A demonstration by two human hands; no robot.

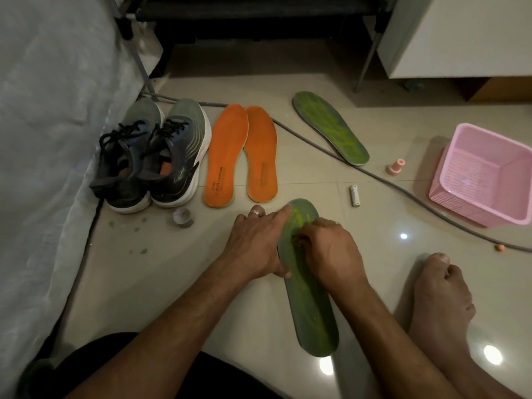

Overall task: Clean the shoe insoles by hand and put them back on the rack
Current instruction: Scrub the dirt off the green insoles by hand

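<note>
Glossy beige floor tiles (178, 283) bear a worn green insole (312, 318); left hand (256, 243) presses it flat-fingered, right hand (331, 249) curls, scraping it. Orange insoles (241, 154), sneakers (152, 156), a pink basket (486, 174) lie beyond.

Shoes (152, 156) left of insole pair (241, 154); basket (486, 174) far right.

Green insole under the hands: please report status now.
Left hand flat, pressing near green insole on the floor. Right hand curled on its middle, picking; held item not discernible. Second green insole apart, beyond the cable. Nothing obstructing.
</note>
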